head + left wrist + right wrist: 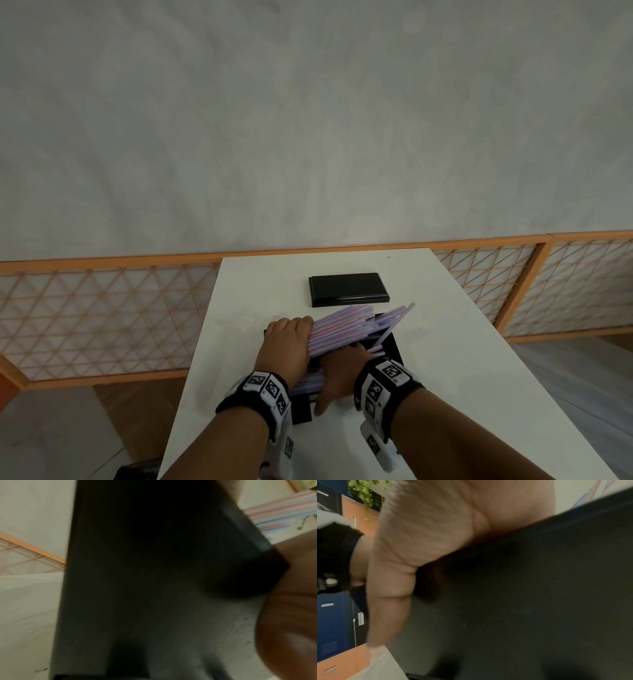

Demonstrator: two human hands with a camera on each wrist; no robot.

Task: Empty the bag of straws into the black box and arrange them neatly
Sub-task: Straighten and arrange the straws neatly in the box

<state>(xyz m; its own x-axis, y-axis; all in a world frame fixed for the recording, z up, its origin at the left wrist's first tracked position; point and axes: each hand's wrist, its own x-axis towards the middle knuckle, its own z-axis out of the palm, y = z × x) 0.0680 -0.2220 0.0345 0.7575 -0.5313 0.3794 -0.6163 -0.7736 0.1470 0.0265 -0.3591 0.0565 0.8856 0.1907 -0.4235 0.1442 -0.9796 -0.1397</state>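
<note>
The black box point(391, 345) sits on the white table point(445, 377), mostly covered by my hands. A thick bundle of pastel straws point(349, 325) lies slanted across it, fanning up past its far right rim. My left hand point(291, 339) grips the bundle's left end, fingers curled over the top. My right hand point(342, 368) lies palm down at the box's near side, thumb stretched out, fingertips hidden under the straws. The left wrist view shows the box wall point(137, 574) and straws point(278, 511). The right wrist view shows my palm point(428, 534) against the box point(522, 588). No bag is visible.
The box's black lid point(347, 289) lies flat on the table just beyond the straws. An orange lattice fence point(102, 308) runs behind the table under a grey wall. An orange cardboard box point(342, 662) and blue lockers point(332, 622) stand off to the side.
</note>
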